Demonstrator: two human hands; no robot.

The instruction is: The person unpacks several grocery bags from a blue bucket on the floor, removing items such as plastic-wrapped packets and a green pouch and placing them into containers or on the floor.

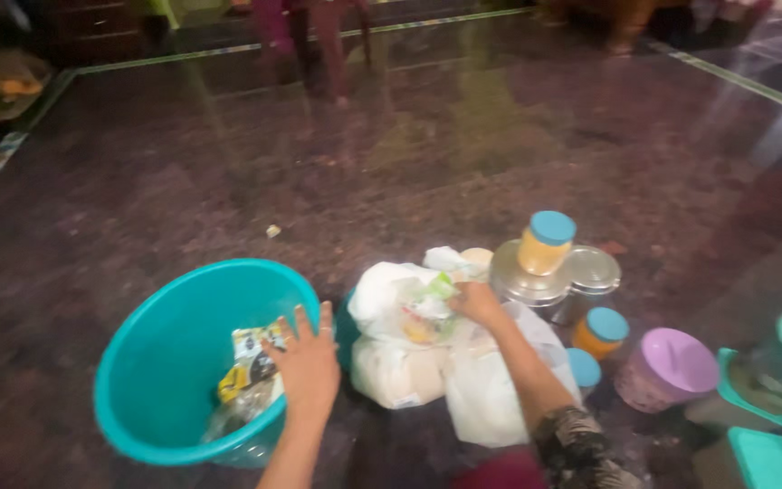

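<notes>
Fingers spread, the left hand (308,362) presses a printed packet (251,358) just beneath it inside the teal tub (151,362); the right hand (475,302), curled, grips white bags (400,335) lying between both hands.

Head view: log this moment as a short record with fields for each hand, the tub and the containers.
left hand: left hand on a printed packet inside the tub
right hand: right hand on the white plastic bags
tub: teal tub, upright on the dark floor
containers: steel tins, blue-lidded jar on one tin, purple-lidded tub, at the right
</notes>
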